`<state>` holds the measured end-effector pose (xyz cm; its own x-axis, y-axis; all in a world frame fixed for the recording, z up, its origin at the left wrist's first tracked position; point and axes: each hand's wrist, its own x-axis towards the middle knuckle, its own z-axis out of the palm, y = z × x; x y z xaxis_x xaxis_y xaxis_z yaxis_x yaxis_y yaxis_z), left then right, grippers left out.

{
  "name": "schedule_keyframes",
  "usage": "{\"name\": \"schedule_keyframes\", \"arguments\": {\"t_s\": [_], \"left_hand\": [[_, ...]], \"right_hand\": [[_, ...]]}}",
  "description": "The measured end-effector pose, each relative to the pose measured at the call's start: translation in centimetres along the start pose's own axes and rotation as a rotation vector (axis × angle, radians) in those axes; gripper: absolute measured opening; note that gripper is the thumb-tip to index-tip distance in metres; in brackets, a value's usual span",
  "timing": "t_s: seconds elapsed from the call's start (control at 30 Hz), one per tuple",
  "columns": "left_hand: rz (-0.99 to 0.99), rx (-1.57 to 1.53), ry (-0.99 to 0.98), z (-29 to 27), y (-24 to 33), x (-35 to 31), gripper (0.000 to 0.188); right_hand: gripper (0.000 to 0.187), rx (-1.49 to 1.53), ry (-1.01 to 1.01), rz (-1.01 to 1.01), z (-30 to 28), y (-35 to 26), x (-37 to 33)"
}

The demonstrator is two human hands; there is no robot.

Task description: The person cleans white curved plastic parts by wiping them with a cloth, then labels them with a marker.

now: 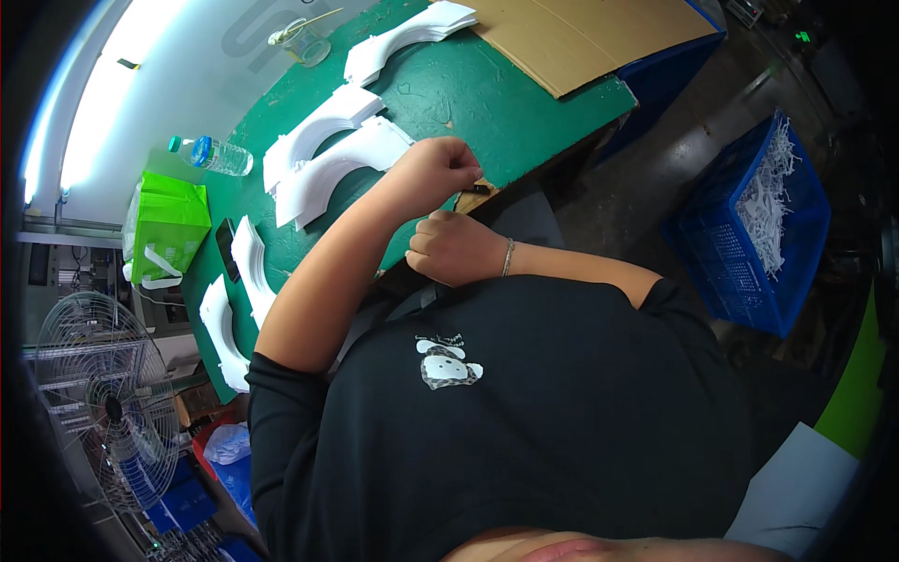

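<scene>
My left hand is over the near edge of the green table, thumb and fingers pinched together; whatever they hold is too small to make out. Just below its fingertips, a small dark piece lies by a brown patch at the table edge. Closer to my body, my right hand is curled closed, with a bracelet at the wrist, and its grip is hidden. Beyond my left forearm lie stacks of curved white paper pieces, fanned in arcs. Another such stack is farther back.
A cardboard sheet covers the far right of the table. Along the left side are a plastic bottle, a glass jar, a green bag and a fan. A blue crate with white paper shreds stands right.
</scene>
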<state>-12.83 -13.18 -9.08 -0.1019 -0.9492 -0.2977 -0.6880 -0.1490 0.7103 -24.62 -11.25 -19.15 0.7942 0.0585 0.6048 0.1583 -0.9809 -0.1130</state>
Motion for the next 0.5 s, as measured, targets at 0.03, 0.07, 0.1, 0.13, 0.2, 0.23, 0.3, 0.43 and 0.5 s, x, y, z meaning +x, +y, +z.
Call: {"name": "schedule_keyframes", "arguments": {"t_s": [0.03, 0.07, 0.1, 0.13, 0.2, 0.23, 0.3, 0.43, 0.5], "left_hand": [[-0.016, 0.053, -0.081, 0.1, 0.1, 0.0, 0.03], [-0.017, 0.053, -0.084, 0.4, 0.1, 0.0, 0.03], [-0.056, 0.137, -0.19, 1.0, 0.3, 0.2, 0.037], [-0.099, 0.219, -0.291, 1.5, 0.5, 0.1, 0.045], [-0.145, 0.298, -0.389, 2.4, 0.7, 0.1, 0.053], [-0.11, 0.308, -0.42, 2.9, 0.7, 0.4, 0.051], [0.021, 0.258, -0.409, 3.9, 0.1, 1.0, 0.04], [0.105, -0.138, -0.24, 4.5, 0.6, 0.8, 0.03], [0.273, -0.137, -0.062, 4.1, 1.0, 0.3, 0.027]], "right_hand": [[0.011, 0.002, 0.0, 0.003, 0.0, -0.1, 0.0], [0.009, 0.012, -0.047, 0.018, 0.0, -0.2, -0.1], [0.011, 0.023, -0.095, 0.033, 0.0, -0.3, -0.1], [0.011, 0.026, -0.096, 0.03, -0.3, -0.5, 0.1], [0.013, 0.037, -0.274, 0.035, -0.9, -1.1, 0.6], [0.013, 0.032, -0.274, 0.041, -1.0, -1.1, 0.5], [0.015, 0.023, -0.258, 0.017, -1.3, -1.2, 0.3], [0.014, 0.122, -0.218, 0.067, -1.4, -1.4, 0.1], [0.013, 0.138, -0.149, 0.059, -0.8, -1.5, -0.2]]}}
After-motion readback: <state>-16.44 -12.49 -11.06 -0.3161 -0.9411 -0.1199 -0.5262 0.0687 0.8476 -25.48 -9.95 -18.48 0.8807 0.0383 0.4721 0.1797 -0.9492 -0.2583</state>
